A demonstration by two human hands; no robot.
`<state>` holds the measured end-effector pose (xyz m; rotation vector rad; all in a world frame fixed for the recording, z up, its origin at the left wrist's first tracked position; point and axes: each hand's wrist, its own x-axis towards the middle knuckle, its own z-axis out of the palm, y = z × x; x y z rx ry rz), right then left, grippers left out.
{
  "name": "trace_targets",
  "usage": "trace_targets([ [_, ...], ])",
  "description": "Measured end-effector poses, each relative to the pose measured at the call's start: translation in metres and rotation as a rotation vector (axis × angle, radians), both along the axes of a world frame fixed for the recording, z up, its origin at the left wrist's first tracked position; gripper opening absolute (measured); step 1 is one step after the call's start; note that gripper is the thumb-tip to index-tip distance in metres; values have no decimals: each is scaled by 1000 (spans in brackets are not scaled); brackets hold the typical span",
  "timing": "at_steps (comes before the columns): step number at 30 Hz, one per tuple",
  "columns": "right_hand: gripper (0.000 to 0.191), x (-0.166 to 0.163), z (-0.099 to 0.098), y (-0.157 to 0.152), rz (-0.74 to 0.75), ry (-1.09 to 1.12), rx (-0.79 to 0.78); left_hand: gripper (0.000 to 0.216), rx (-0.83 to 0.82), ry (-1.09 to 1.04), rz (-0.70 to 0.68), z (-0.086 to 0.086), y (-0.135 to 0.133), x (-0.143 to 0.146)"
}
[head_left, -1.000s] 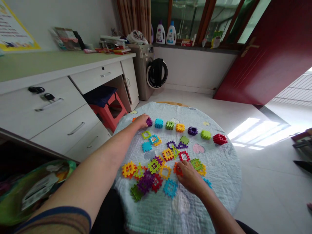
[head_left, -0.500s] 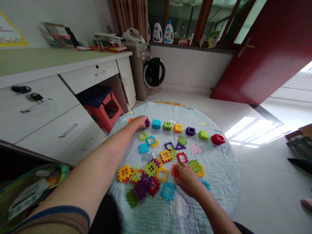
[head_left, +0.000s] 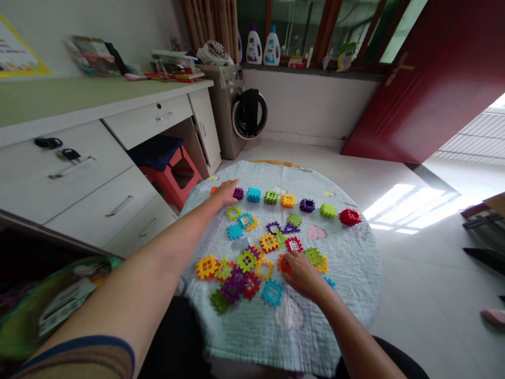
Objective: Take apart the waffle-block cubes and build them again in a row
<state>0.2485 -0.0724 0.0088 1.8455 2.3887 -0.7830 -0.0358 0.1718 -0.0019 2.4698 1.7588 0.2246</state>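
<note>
Palm down, my open left hand (head_left: 225,192) touches the purple block (head_left: 238,193) at eleven o'clock; my right hand (head_left: 302,273), curled, presses an orange tile (head_left: 282,264), grip unclear.

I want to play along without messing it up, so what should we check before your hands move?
1. Left hand touches the purple cube next to the blue cube: ok.
2. Right hand fingertips rest on the orange tile: ok.
3. Orange tile pinched, not just touched: cannot tell.
4. Far-row cubes stand apart: ok.
5. Every piece lies on the quilt: ok.
6. Front tile heap untangled: not ok, several overlap.
</note>
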Motion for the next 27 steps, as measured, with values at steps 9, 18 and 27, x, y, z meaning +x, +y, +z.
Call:
trace_targets([
  [9,17,2,-6,-4,55,-56,66,38,-87,-175,-174,38,-153,38],
  [18,21,4,-2,-11,108,-87,67,35,-176,-236,-77,17,-226,41],
  [27,22,7,-4,-6,135,-75,59,31,-240,-137,-118,-2,-211,51],
])
